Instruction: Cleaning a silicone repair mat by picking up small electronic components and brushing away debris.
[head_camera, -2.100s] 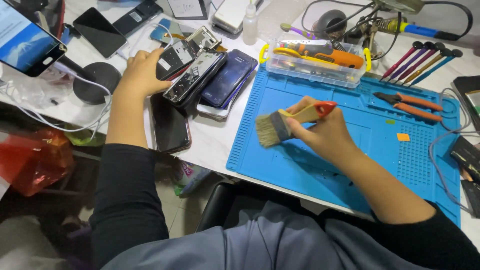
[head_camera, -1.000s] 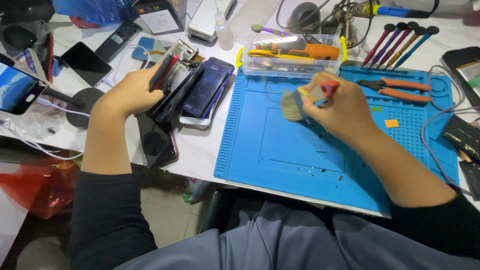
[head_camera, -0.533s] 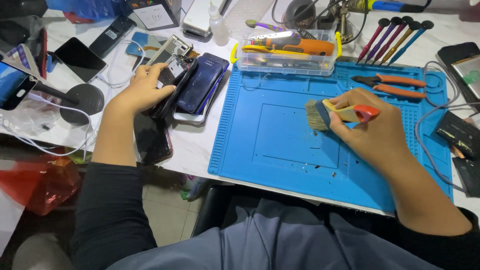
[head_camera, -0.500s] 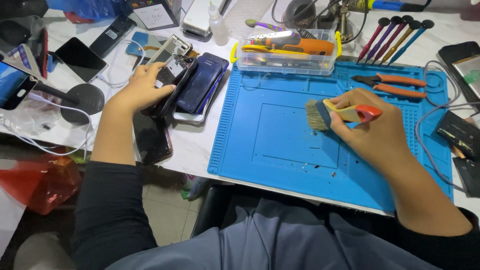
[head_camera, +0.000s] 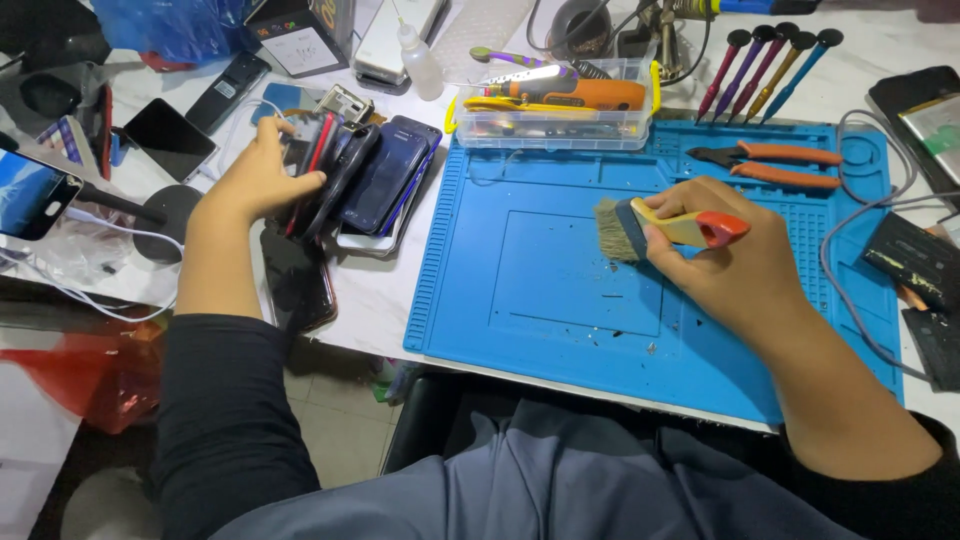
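My right hand (head_camera: 725, 260) grips a small paintbrush (head_camera: 662, 226) with a yellow handle and red end. Its bristles point left and touch the blue silicone work mat (head_camera: 520, 290), where dark specks of debris lie near the middle. My left hand (head_camera: 258, 180) rests on a leaning stack of phones (head_camera: 345, 180) to the left of the mat, fingers curled over the dark and red-edged ones. A dark blue phone (head_camera: 388, 176) lies on top of that stack, next to the mat's left edge.
A clear plastic tool box (head_camera: 555, 112) with an orange tool stands at the mat's back edge. Several screwdrivers (head_camera: 770, 70) and orange-handled pliers (head_camera: 770, 155) lie at the back right. A black phone (head_camera: 295, 280) lies near the table's front edge. Cables and parts sit at the right.
My right hand has swept the brush across the mat, from the back left toward the right and now back to the middle. My left hand stays on the phone stack.
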